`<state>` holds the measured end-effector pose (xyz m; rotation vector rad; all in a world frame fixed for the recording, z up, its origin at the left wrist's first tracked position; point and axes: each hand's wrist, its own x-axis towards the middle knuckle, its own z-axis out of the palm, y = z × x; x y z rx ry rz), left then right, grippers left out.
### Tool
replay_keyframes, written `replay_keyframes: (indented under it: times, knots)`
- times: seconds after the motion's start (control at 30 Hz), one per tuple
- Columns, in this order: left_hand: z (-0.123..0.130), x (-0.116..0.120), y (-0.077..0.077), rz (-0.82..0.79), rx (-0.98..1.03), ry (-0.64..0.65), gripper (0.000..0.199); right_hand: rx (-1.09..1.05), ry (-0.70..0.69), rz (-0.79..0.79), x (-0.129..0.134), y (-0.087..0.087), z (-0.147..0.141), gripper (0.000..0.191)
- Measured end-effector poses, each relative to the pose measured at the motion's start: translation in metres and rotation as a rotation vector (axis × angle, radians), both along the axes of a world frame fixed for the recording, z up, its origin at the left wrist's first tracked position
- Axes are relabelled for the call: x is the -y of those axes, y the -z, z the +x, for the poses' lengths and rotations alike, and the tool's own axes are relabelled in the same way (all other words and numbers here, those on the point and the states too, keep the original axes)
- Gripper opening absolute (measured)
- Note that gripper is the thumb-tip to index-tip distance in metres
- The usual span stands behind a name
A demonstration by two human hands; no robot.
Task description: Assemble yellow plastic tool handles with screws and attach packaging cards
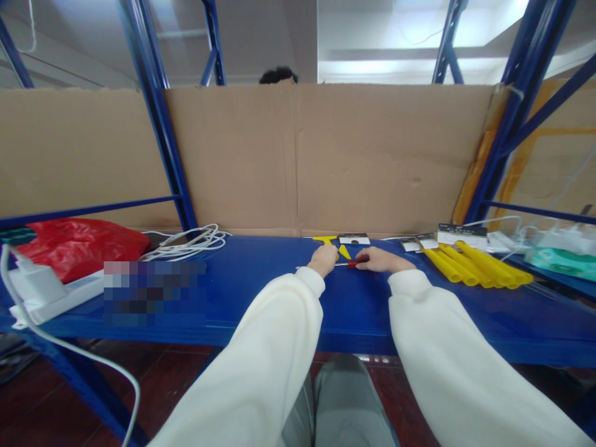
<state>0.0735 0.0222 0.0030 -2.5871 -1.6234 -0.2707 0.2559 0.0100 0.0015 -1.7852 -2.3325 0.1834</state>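
Note:
Both of my hands reach onto the blue shelf (274, 304). My left hand (325, 259) is closed at the near side of a small yellow piece (325, 239); what its fingers hold is hidden. Opposite it, my right hand (372, 259) has its fingers closed on the red handle (352, 264) of a thin tool. The tool's metal shaft (341, 264) points left toward my left hand. Between the hands, slightly farther back, lies a yellow blade-shaped piece (344, 251). A black and white card (354, 239) rests behind them.
Yellow tubes with header cards (479, 264) lie at the right, near a green packet (565, 261). At the left are coiled white cable (189, 244), a red bag (88, 245) and a power strip (69, 298). Cardboard (372, 155) stands behind; a person's hair (279, 76) shows above it.

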Motion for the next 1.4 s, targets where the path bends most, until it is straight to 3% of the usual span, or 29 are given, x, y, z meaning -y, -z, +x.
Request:
replay_keyframes:
  times: [0.9, 1.4]
  knots:
    - [-0.003, 0.006, -0.007, -0.035, 0.008, 0.011, 0.037, 0.000, -0.016, -0.011, -0.001, 0.000, 0.002, 0.026]
    - [-0.005, 0.005, -0.009, -0.031, -0.010, 0.009, 0.036, -0.067, 0.042, 0.029, 0.001, -0.005, 0.005, 0.029]
